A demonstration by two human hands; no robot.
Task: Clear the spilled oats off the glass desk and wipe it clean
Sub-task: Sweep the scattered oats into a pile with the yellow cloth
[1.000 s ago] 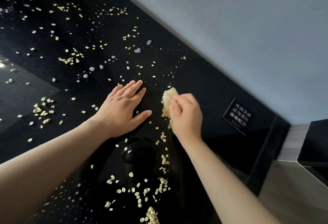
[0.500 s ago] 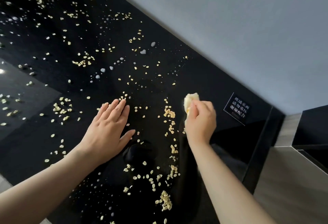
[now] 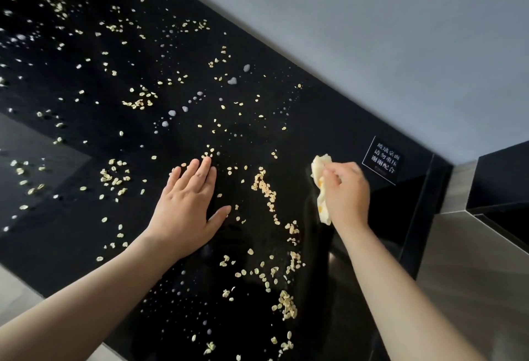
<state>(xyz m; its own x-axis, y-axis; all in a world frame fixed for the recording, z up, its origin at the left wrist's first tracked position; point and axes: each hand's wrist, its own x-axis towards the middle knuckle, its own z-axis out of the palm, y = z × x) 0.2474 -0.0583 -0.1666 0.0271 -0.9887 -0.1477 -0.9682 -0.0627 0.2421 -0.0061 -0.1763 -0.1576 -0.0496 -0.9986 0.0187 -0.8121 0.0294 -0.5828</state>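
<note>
Pale oat flakes (image 3: 264, 189) lie scattered over the black glass desk (image 3: 86, 137), with a swept line of them between my hands and small milky droplets (image 3: 171, 113) farther back. My left hand (image 3: 187, 206) rests flat on the glass, fingers straight and together. My right hand (image 3: 345, 194) grips a crumpled pale yellow cloth (image 3: 321, 171) and presses it on the desk near the right end, to the right of the oat line.
A grey wall (image 3: 372, 31) runs along the desk's far edge. A small black sign with white characters (image 3: 383, 159) sits on the glass by my right hand. Beyond the desk's right end stands a grey and black cabinet (image 3: 486, 217). Pale floor shows at bottom left.
My right hand has moved the cloth to the right, away from my left hand, leaving a line of oats between them. My left hand has stayed flat on the glass.
</note>
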